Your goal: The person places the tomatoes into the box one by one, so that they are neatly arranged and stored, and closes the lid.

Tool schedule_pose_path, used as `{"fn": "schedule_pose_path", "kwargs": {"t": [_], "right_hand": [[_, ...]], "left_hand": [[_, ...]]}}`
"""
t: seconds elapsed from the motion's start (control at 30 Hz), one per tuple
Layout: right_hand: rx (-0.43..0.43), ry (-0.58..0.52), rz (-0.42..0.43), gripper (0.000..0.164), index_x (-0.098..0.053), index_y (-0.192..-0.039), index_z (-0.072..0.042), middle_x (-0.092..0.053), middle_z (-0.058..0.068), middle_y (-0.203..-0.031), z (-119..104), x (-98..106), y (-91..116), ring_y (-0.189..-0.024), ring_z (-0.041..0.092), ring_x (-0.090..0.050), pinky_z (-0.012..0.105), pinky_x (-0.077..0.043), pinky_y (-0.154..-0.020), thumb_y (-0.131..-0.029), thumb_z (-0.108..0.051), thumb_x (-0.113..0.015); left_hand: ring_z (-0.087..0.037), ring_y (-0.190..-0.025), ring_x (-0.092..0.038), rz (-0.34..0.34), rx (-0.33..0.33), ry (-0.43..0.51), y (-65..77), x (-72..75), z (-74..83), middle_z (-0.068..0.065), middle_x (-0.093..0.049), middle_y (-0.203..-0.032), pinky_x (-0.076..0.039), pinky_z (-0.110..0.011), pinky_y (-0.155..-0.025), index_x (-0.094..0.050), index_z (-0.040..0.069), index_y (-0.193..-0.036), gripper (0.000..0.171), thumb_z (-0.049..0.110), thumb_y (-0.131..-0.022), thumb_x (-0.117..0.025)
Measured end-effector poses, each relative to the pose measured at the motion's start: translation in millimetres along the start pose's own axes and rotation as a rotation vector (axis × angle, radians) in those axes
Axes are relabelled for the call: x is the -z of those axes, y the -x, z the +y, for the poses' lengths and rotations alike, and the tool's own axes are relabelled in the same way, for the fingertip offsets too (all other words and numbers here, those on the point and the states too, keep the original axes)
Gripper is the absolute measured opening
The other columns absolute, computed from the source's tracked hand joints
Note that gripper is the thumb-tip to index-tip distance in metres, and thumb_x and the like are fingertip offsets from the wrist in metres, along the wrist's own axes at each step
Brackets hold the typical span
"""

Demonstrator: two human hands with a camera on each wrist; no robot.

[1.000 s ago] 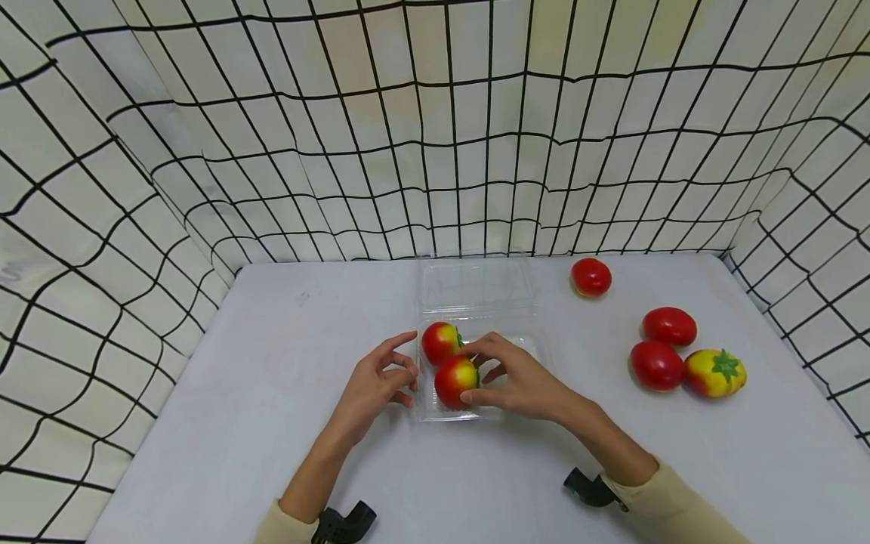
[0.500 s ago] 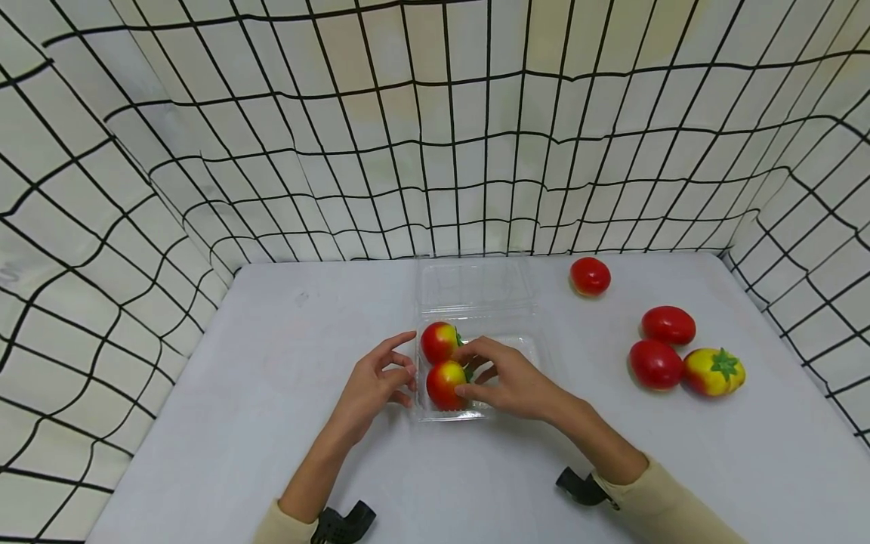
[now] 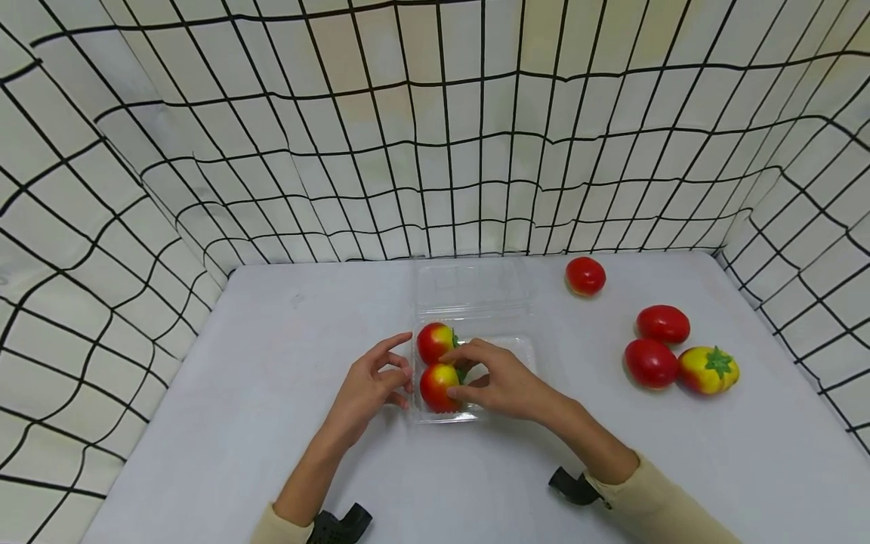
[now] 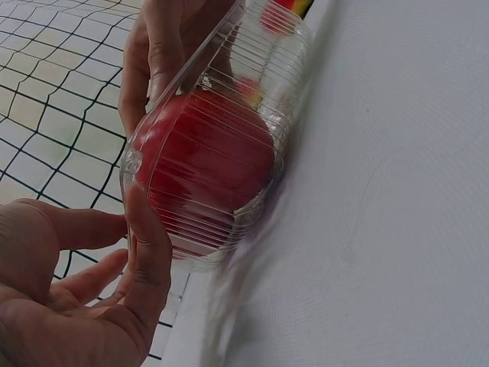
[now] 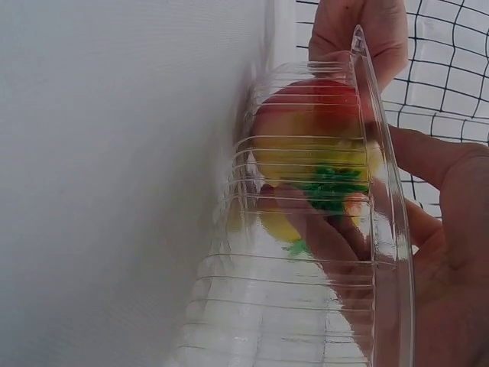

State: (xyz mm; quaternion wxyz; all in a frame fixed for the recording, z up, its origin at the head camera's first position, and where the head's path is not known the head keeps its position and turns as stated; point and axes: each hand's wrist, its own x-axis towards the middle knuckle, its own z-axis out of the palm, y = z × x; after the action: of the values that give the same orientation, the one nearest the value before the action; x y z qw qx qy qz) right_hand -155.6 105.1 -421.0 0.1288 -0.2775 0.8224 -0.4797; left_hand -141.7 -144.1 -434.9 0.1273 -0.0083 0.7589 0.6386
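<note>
My right hand [image 3: 499, 381] holds a red-and-yellow toy tomato [image 3: 435, 389] between thumb and fingers, low in the front left of a clear plastic clamshell box [image 3: 506, 355]. Behind it, a second such tomato [image 3: 433, 342] lies in the box. At the box's left side is my left hand [image 3: 370, 385], its fingers partly bent; in the left wrist view its fingertips touch the rim. Through the ribbed wall in the right wrist view, the held tomato's green calyx [image 5: 332, 187] shows beside my fingers.
Behind the box its clear lid [image 3: 469, 283] lies folded back. To the right are three red, rounded fruits, one farther back [image 3: 585, 276], and a yellow-red tomato with a green calyx [image 3: 709, 370]. Black netting [image 3: 476, 143] surrounds the white table [image 3: 272, 393].
My right hand has moved the tomato slightly left, toward the box's left wall and below the other tomato. The left hand keeps its place. The view has shifted slightly.
</note>
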Motion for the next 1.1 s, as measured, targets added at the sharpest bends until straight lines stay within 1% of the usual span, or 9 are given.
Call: {"fn": "schedule_pose_path", "kwargs": {"t": [0.17,0.43,0.63,0.73,0.87,0.97,1.1], "right_hand": [[-0.012,0.015,0.011,0.047,-0.065,-0.131,-0.014,-0.065,0.005,-0.124,-2.7,-3.9,-1.3,-0.109,0.020,-0.065,0.029,-0.064,-0.084,-0.088,-0.014,-0.083],[-0.024,0.026,0.002,0.049,-0.064,-0.133,-0.015,-0.066,0.004,-0.126,-5.0,-7.2,-3.2,-0.113,0.021,-0.064,0.028,-0.064,-0.085,-0.087,-0.016,-0.083],[0.001,0.032,-0.003,0.048,-0.064,-0.134,-0.014,-0.065,0.006,-0.125,-3.5,-7.5,-2.3,-0.113,0.022,-0.064,0.029,-0.064,-0.086,-0.090,-0.018,-0.081],[0.009,0.044,-0.002,0.049,-0.064,-0.136,-0.015,-0.065,0.006,-0.126,-2.7,-6.7,-1.0,-0.114,0.022,-0.065,0.031,-0.063,-0.087,-0.090,-0.022,-0.081],[0.009,0.075,0.033,0.049,-0.065,-0.135,-0.015,-0.065,0.007,-0.126,-1.8,-0.2,1.3,-0.114,0.024,-0.065,0.036,-0.063,-0.089,-0.090,-0.026,-0.082],[0.009,0.104,0.086,0.046,-0.066,-0.132,-0.012,-0.067,0.011,-0.126,0.3,9.9,3.1,-0.113,0.029,-0.067,0.041,-0.064,-0.089,-0.090,-0.025,-0.081],[0.014,0.127,0.134,0.041,-0.067,-0.130,-0.009,-0.069,0.014,-0.125,5.5,25.8,6.0,-0.112,0.032,-0.069,0.043,-0.063,-0.090,-0.093,-0.021,-0.078]], "left_hand": [[-0.020,-0.076,-0.066,-0.007,0.001,0.018,-0.5,1.5,-1.2,-0.011,-0.059,-0.109,-0.063,-0.029,-0.068,-0.051,0.025,-0.152,0.054,0.010,-0.101,-0.062],[-0.019,-0.071,-0.063,-0.028,0.001,0.060,-1.1,2.8,-1.6,-0.008,-0.057,-0.106,-0.063,-0.030,-0.065,-0.051,0.024,-0.151,0.054,0.008,-0.100,-0.061],[-0.019,-0.071,-0.064,-0.027,0.006,0.067,-0.8,3.0,-1.6,-0.008,-0.058,-0.106,-0.063,-0.030,-0.066,-0.052,0.023,-0.151,0.054,0.008,-0.100,-0.063],[-0.019,-0.071,-0.065,-0.026,0.013,0.059,-0.3,3.0,-2.9,-0.009,-0.058,-0.106,-0.064,-0.030,-0.067,-0.051,0.023,-0.151,0.055,0.008,-0.100,-0.063],[-0.018,-0.072,-0.065,-0.019,0.019,0.055,1.2,2.9,-3.4,-0.009,-0.059,-0.106,-0.064,-0.030,-0.067,-0.051,0.021,-0.152,0.055,0.008,-0.100,-0.064],[-0.018,-0.072,-0.065,-0.019,0.014,0.052,1.2,2.4,-2.7,-0.009,-0.058,-0.106,-0.064,-0.031,-0.067,-0.051,0.022,-0.152,0.055,0.009,-0.100,-0.064],[-0.018,-0.073,-0.066,-0.016,0.014,0.051,0.6,1.7,-1.4,-0.010,-0.059,-0.107,-0.064,-0.031,-0.067,-0.051,0.022,-0.152,0.055,0.009,-0.100,-0.064]]}}
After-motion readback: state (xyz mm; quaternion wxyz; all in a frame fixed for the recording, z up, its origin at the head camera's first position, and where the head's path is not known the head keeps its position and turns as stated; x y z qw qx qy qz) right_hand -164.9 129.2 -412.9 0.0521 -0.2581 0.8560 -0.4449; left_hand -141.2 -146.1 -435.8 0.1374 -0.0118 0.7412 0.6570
